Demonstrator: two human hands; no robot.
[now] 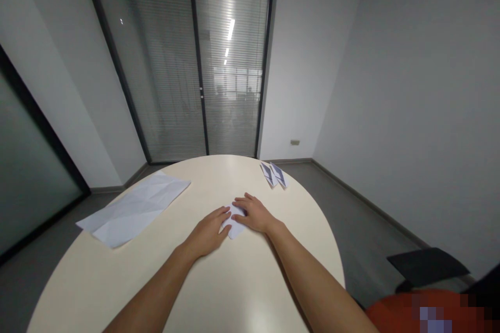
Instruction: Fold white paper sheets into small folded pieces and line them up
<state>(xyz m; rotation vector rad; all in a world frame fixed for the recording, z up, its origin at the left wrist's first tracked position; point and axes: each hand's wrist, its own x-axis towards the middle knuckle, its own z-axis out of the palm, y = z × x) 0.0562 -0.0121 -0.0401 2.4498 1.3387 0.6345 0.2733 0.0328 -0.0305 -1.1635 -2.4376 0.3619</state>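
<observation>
A small folded piece of white paper (235, 228) lies flat near the middle of the round table, between my two hands. From the left, my left hand (210, 230) rests its fingertips and thumb on the paper's left edge, fingers apart. My right hand (253, 212) lies over the upper right part of the paper, its fingers spread and touching it. Part of the folded paper is hidden under my fingers. Neither hand appears to pinch it or lift it off the table.
The round cream table (211, 286) carries a large creased white sheet (140, 205) at left, partly past the edge. Two folded paper pieces (274, 176), white and dark, lie at the far right edge. An orange chair (394, 312) with a black armrest (427, 265) stands lower right.
</observation>
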